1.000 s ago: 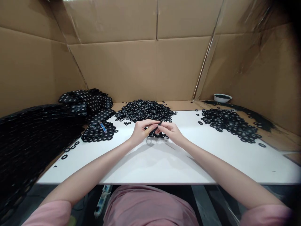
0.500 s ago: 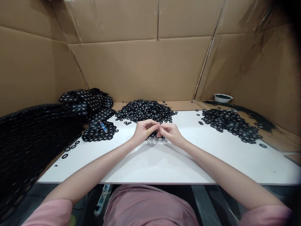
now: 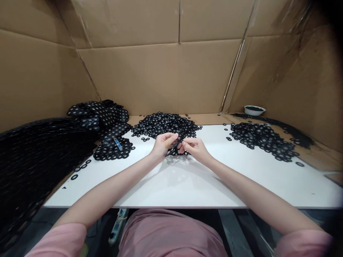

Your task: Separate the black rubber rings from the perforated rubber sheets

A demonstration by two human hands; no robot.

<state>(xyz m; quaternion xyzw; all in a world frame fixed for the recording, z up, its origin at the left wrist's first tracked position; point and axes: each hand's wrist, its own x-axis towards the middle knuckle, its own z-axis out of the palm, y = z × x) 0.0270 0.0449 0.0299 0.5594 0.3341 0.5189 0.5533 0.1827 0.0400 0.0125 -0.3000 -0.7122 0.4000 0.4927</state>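
Observation:
My left hand (image 3: 163, 144) is closed in a pinch, with a small piece of black mesh (image 3: 179, 151) made of joined rings hanging below and beside its fingers. The mesh hangs just over the white board, and its light holes show in the shadow below. My right hand (image 3: 195, 147) is a short way to the right, thumb and forefinger pressed together near the mesh's upper edge. Whatever lies between those fingertips is too small to make out. Right behind both hands rises a heap of loose black rings (image 3: 166, 123).
A second heap of rings (image 3: 262, 139) lies at the right. At the left are folded black ring mesh (image 3: 100, 114), a blue strip (image 3: 118, 143) and a large dark glossy bundle (image 3: 40, 167). A white bowl (image 3: 254, 111) stands far right. Cardboard walls (image 3: 160, 78) surround the white board (image 3: 166, 192).
My hands have moved apart from fingertips touching, leaving a small gap. More of the black mesh now shows between them.

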